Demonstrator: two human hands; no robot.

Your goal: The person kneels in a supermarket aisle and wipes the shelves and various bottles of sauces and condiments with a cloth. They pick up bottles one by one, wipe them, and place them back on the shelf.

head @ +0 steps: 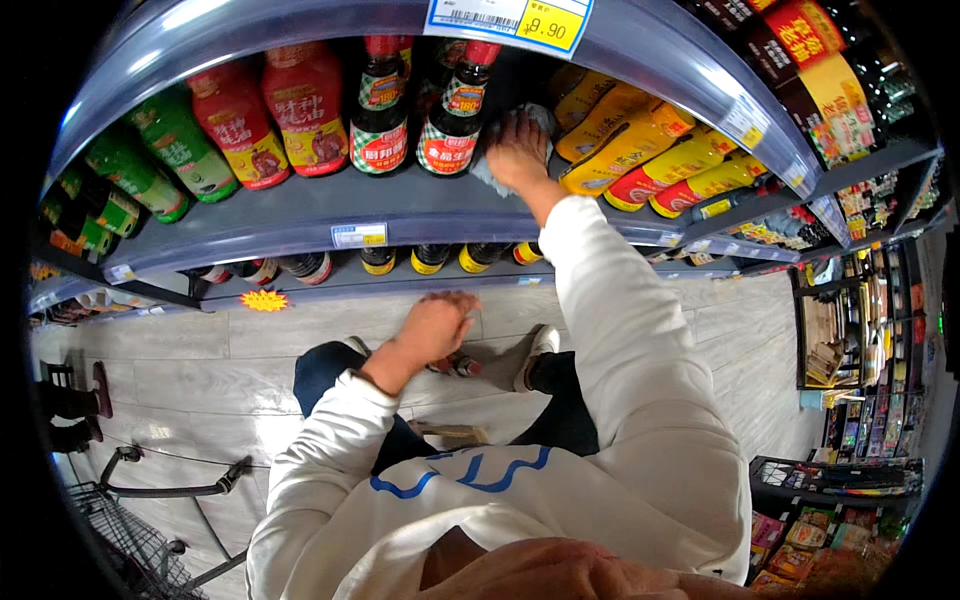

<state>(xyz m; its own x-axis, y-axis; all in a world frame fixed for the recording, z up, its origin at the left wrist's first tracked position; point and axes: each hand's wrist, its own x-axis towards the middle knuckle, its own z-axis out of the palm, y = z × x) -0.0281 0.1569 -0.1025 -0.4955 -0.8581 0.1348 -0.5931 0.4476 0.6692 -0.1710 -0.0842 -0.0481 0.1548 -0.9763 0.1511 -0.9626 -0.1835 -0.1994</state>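
Note:
My right hand (516, 150) presses a grey cloth (491, 172) onto a supermarket shelf board (300, 196), in a gap between bottles. Just left of it stand two dark soy sauce bottles (450, 139) with red caps. Yellow bottles (622, 146) are close on its right, with red-and-yellow ones (667, 169) beyond. Lower down, my left hand (439, 322) hangs in front of the lower shelf, its fingers curled; whether anything is inside them cannot be made out. Below that hand a small bottle-like item (466, 366) shows on the floor, partly hidden by it.
Red oyster sauce bottles (306, 112) and green bottles (180, 146) fill the shelf's left side. A clear price rail (300, 229) edges the board. At lower left are a shopping cart (127, 536) and another person's legs (71, 409). Part of a wooden stool (450, 433) shows between my legs.

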